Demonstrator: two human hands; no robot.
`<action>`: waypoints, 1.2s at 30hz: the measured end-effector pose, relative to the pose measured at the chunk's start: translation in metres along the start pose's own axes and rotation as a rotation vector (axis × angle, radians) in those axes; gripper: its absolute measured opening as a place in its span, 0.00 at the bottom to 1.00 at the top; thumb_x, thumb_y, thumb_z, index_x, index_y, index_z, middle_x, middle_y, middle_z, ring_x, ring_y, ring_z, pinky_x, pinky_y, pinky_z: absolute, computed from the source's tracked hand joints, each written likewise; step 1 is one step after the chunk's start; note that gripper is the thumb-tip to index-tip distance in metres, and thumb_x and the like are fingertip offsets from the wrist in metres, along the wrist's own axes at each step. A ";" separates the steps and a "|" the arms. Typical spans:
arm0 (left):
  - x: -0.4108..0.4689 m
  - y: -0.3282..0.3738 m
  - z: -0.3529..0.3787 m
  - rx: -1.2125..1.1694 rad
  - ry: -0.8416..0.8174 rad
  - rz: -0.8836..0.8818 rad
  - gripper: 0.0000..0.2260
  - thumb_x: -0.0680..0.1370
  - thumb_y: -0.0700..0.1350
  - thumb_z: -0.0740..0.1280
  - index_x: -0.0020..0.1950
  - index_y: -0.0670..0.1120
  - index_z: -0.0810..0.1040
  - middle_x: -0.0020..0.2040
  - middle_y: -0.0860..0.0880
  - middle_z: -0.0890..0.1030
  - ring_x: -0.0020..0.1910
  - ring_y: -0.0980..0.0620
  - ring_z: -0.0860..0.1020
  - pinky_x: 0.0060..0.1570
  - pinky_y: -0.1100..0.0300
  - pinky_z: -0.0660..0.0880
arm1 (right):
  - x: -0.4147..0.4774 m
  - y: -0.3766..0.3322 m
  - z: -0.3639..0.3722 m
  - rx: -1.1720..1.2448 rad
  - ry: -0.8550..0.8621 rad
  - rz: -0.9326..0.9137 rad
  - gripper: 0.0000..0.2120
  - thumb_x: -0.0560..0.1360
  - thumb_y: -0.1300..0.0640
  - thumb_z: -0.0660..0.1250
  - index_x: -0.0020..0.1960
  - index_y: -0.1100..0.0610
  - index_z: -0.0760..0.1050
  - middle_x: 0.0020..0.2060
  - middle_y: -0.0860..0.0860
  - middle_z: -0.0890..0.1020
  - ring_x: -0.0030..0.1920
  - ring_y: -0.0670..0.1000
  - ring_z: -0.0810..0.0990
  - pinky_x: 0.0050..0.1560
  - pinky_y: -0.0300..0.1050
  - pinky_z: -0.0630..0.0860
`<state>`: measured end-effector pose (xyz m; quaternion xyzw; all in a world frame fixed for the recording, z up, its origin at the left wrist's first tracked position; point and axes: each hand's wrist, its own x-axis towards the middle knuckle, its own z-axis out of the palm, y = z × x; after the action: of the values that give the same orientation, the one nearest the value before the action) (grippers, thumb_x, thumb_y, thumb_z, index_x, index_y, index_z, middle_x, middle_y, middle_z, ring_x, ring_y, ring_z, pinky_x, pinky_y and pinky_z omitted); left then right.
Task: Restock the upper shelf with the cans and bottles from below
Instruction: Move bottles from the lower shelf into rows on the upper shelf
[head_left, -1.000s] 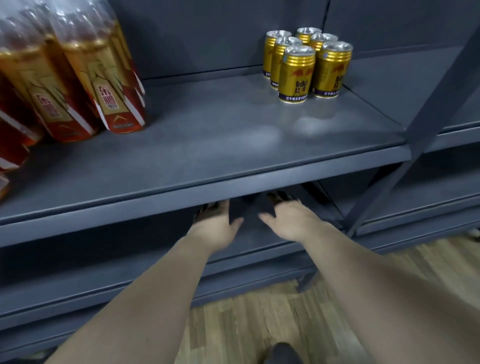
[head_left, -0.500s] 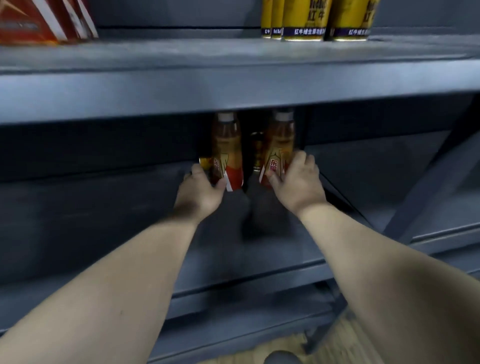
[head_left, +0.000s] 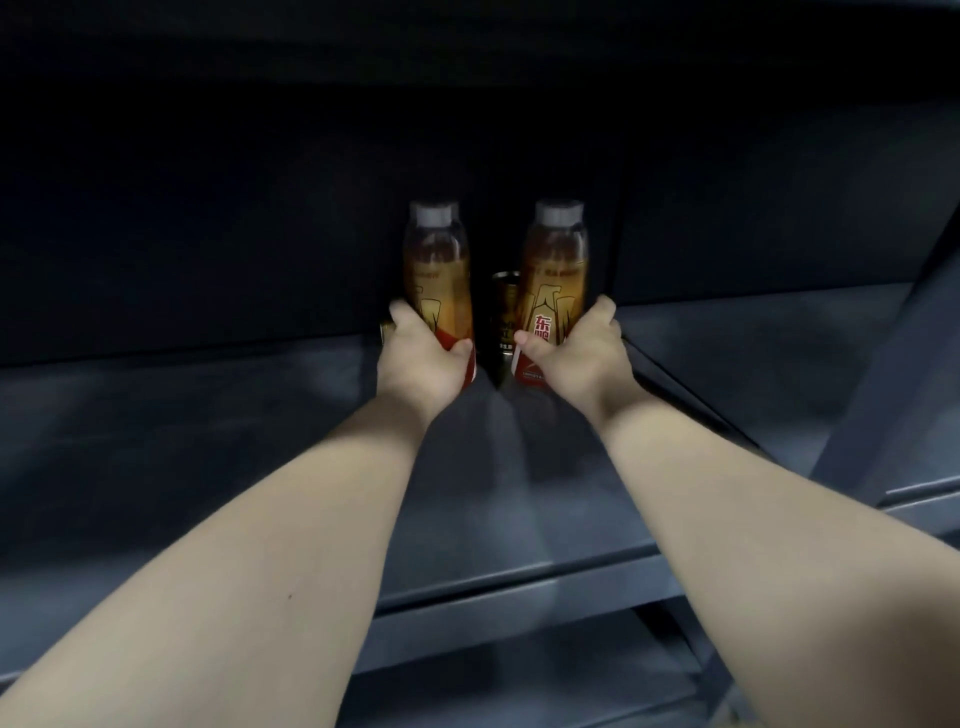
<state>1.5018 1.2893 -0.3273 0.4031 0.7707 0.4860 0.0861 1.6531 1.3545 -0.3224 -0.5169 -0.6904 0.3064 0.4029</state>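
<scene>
We reach deep into the dim lower shelf (head_left: 727, 374) with both arms. Our left hand (head_left: 423, 366) wraps the base of one amber drink bottle (head_left: 438, 275), and our right hand (head_left: 582, 358) grips the lower part of a second bottle (head_left: 555, 280) with a red label. Both bottles stand upright near the back wall. Between them, further back, stands a dark can (head_left: 504, 322); another can's edge (head_left: 385, 328) peeks out beside our left hand.

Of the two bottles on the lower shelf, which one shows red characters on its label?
The right bottle, held by the right hand. Its label faces the camera with red characters; the left bottle, in the left hand, shows none.
</scene>
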 end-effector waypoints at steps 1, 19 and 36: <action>0.000 0.000 0.000 0.002 0.008 -0.006 0.27 0.75 0.49 0.73 0.67 0.46 0.62 0.63 0.43 0.74 0.61 0.41 0.76 0.61 0.48 0.75 | 0.001 0.001 0.001 0.017 -0.003 0.006 0.48 0.73 0.43 0.75 0.79 0.57 0.49 0.74 0.56 0.64 0.73 0.59 0.65 0.71 0.57 0.67; -0.001 0.009 0.003 0.078 0.082 -0.039 0.36 0.68 0.55 0.79 0.65 0.46 0.62 0.62 0.45 0.76 0.62 0.41 0.76 0.58 0.46 0.76 | 0.014 -0.003 0.015 0.051 0.020 0.029 0.31 0.71 0.47 0.77 0.60 0.53 0.58 0.60 0.53 0.75 0.57 0.55 0.78 0.51 0.49 0.76; -0.005 0.015 -0.005 0.134 0.042 -0.046 0.36 0.68 0.58 0.78 0.65 0.46 0.62 0.60 0.46 0.76 0.60 0.42 0.76 0.58 0.45 0.76 | 0.013 -0.005 0.015 0.052 0.050 0.044 0.29 0.73 0.48 0.75 0.63 0.54 0.61 0.56 0.53 0.77 0.54 0.55 0.79 0.51 0.52 0.79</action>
<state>1.5105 1.2860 -0.3140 0.3799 0.8122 0.4394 0.0540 1.6352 1.3653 -0.3223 -0.5288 -0.6602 0.3200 0.4267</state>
